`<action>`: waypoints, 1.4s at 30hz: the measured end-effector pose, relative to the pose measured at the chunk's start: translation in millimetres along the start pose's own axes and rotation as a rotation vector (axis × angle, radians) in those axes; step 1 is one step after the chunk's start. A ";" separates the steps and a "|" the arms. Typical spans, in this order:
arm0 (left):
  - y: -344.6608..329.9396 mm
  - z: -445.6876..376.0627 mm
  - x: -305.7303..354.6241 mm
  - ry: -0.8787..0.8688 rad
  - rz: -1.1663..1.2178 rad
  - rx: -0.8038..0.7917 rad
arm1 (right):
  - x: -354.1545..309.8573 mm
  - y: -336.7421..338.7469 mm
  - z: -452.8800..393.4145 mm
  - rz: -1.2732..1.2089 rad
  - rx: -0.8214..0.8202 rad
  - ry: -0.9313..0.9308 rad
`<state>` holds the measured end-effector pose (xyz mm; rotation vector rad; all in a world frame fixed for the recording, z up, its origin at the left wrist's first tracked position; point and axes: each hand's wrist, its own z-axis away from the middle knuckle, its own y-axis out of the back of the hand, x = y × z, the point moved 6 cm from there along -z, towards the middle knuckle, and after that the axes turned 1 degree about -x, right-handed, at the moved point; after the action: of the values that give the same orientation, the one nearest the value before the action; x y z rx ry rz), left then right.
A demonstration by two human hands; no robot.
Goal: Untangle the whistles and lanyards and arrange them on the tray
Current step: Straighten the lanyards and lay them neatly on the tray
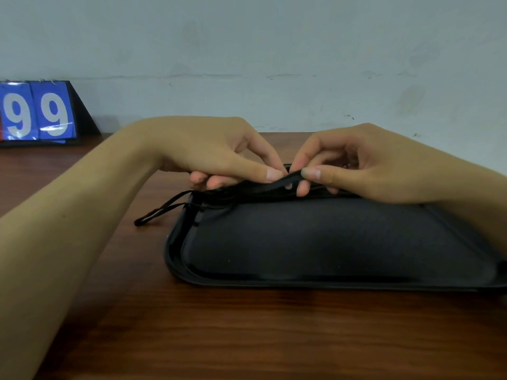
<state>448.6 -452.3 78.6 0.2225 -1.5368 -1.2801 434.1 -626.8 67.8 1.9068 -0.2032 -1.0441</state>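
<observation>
A black tray [315, 239] lies on the wooden table in front of me. Over its far edge, my left hand [216, 152] and my right hand [356, 163] both pinch the same black lanyard strap [258, 187] between thumb and fingers, their thumbs almost meeting. A small silvery stud shows on the strap by my right fingers. A loop of black cord [162, 211] trails off the tray's far left corner onto the table. A bunch of dark cords lies under my left fingers; no whistle is plainly visible.
A blue flip scoreboard [38, 113] showing 99 stands at the far left against the pale wall. The brown wooden table [247, 338] stretches toward me in front of the tray and to its left.
</observation>
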 end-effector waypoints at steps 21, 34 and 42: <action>-10.3 -2.1 2.3 -0.060 0.058 -0.094 | 4.6 10.0 -1.8 0.147 0.136 -0.036; -21.1 8.1 2.3 0.063 0.033 -0.322 | 3.1 25.5 1.2 0.194 0.287 -0.056; -3.6 5.7 -18.2 0.133 0.106 -0.067 | 28.5 37.8 3.4 0.365 0.226 -0.261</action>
<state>449.9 -437.8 65.9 0.1769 -1.3731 -1.2070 459.4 -665.0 80.2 1.8306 -0.8173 -1.0469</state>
